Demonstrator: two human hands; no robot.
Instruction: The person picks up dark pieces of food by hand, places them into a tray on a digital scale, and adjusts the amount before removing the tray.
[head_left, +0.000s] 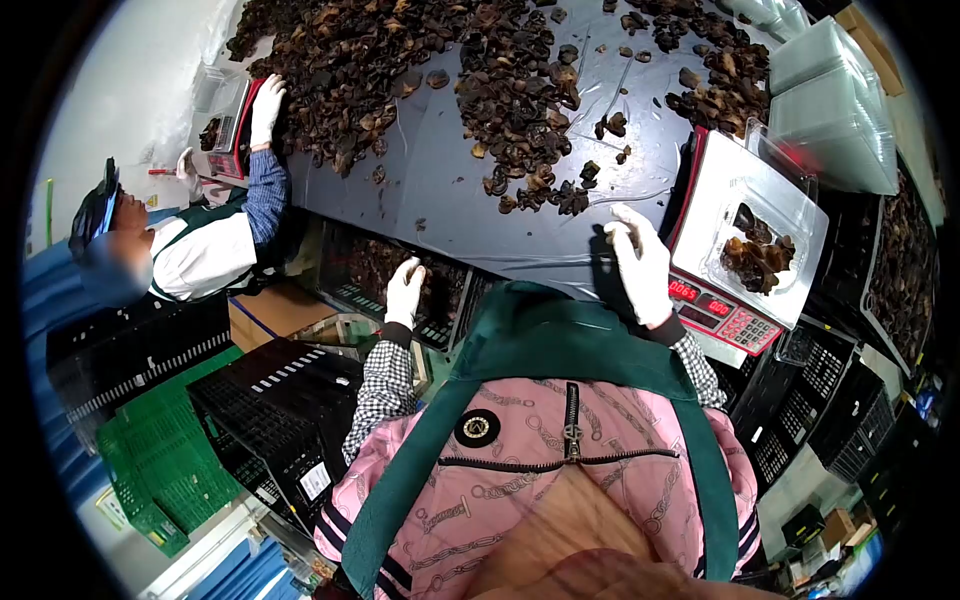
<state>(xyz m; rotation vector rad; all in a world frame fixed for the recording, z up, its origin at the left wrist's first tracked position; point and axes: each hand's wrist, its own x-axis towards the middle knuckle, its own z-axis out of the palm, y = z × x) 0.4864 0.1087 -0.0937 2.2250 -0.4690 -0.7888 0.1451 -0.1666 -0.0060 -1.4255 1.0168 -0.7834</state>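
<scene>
My right hand (640, 265), in a white glove, is over the table's near edge, left of a digital scale (712, 215). Its fingers are loosely bent and apart, and nothing shows in them. On the scale's pan is a clear plastic tray (735, 283) with several dark brown wood ear mushrooms (758, 262). Red digits glow on the display. My left hand (404, 292), also gloved, hangs in front of the table above a black crate (345, 290). It looks empty, fingers slightly curled. Loose wood ear mushrooms (515, 110) lie heaped on the dark table (440, 170).
Stacked clear trays (835, 110) stand behind the scale. At left, a co-worker's gloved hand (267, 105) is at a second scale (225, 125). Black crates (280, 410) and a green crate (165, 450) are at lower left. More black crates (800, 400) stand at right.
</scene>
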